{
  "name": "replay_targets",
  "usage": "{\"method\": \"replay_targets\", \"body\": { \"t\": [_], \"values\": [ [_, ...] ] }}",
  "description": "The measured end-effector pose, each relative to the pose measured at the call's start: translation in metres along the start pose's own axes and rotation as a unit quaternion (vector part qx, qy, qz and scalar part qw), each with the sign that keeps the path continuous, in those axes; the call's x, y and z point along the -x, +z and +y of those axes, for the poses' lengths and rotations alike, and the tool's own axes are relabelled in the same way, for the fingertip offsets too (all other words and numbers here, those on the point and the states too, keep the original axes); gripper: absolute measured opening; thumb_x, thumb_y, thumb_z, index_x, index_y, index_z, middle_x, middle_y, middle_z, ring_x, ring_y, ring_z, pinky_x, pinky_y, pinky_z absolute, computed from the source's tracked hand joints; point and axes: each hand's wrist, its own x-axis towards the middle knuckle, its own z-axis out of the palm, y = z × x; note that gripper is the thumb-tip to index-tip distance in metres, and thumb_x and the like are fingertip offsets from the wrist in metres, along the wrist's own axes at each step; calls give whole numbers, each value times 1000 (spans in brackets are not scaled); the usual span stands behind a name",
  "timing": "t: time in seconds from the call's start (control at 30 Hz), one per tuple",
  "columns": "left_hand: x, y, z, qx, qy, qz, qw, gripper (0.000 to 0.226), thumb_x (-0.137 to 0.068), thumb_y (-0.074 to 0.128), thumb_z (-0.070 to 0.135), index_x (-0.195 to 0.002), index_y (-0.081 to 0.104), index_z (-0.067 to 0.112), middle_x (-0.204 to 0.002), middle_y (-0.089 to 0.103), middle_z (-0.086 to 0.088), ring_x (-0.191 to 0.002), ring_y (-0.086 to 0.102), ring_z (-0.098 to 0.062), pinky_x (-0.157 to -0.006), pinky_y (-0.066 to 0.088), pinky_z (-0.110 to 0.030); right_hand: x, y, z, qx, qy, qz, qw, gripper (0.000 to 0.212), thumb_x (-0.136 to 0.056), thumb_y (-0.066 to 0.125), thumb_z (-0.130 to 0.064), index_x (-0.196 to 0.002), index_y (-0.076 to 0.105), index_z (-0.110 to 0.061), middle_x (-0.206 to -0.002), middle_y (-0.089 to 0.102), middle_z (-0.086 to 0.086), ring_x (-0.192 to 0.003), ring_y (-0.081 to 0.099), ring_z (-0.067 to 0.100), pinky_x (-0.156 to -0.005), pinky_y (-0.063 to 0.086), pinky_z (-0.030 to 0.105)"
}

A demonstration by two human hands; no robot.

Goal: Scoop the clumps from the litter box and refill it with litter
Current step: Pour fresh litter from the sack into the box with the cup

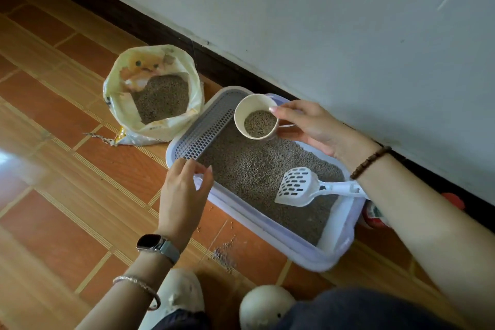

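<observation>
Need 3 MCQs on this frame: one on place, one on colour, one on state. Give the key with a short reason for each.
1. Where is the scoop?
A. hung on a hook
B. in the litter box, on the litter
C. in a bucket

2. What colour is the scoop?
A. white
B. red
C. black

3. The paper cup gripped by the right hand is:
A. empty
B. partly filled with litter
C. upside down

Key:
1 B: its slotted head lies on the grains inside the box.
2 A: head and handle are both plain white.
3 B: the cup's mouth faces up, and grains sit well below its rim.
</observation>
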Motion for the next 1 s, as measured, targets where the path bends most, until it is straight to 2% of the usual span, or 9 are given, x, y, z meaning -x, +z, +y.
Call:
{"method": "replay_targets", "body": {
  "t": [0.1,0.23,0.4,0.47,0.57,0.67,0.73,0.83,1.0],
  "values": [
    [0,-1,2,-2,4,4,1000,19,-92,59,29,-84,59,12,-86,55,2,-77,50,-16,-66,38,-24,7,-14,17,76,-30,39,996,50,-75,80,-30,-116,58,-10,-107,70,11,-102,69,27,-96,53,42],
    [1,1,9,3,16,-5,1000,21,-92,60,31,-80,57,14,-84,53,2,-74,50,-16,-62,44,-30,12,-24,32,183,-91,67,977,62,-56,84,-53,-105,57,-26,-110,67,1,-104,66,17,-94,53,45],
    [0,2,8,-7,29,-8,1000,24,-90,62,34,-78,55,14,-82,53,2,-71,50,-16,-59,47,-33,13,-29,44,312,-166,87,932,57,-56,82,-54,-102,52,-37,-116,58,-3,-113,57,12,-101,48,40],
    [-1,2,8,-8,30,-8,999,25,-90,63,34,-78,54,14,-82,52,2,-69,49,-17,-57,48,-35,15,-29,46,373,-196,85,903,58,-61,82,-46,-107,50,-36,-119,50,-4,-113,51,12,-101,46,39],
    [0,3,7,-8,31,-10,999,24,-90,62,34,-78,54,14,-82,51,2,-68,49,-18,-57,48,-36,17,-26,52,443,-253,83,856,59,-64,86,-25,-111,50,-23,-125,41,-2,-110,48,10,-95,47,37],
    [1,2,7,-10,32,-9,999,24,-90,61,34,-78,53,14,-81,51,2,-68,48,-18,-57,48,-36,17,-23,59,505,-303,89,803,61,-62,87,-15,-110,50,-18,-135,36,2,-111,53,20,-85,51,42],
    [1,1,7,-11,33,-8,999,24,-90,61,33,-77,53,14,-81,51,2,-68,48,-18,-57,48,-36,16,-23,61,534,-324,93,775,59,-62,85,-10,-110,51,-15,-139,36,7,-116,52,25,-83,52,41],
    [2,1,7,-11,35,-8,999,24,-90,61,33,-77,53,14,-81,51,2,-67,48,-17,-56,47,-34,18,-23,61,552,-356,96,748,57,-63,83,-5,-110,52,-12,-139,37,9,-123,47,25,-89,49,33],
    [1,1,7,-10,38,-5,999,23,-90,62,31,-77,53,14,-80,51,1,-66,47,-18,-55,47,-34,22,-22,58,558,-383,103,729,55,-63,82,-3,-109,52,-12,-140,34,6,-124,43,23,-89,40,21]
  ]
}}
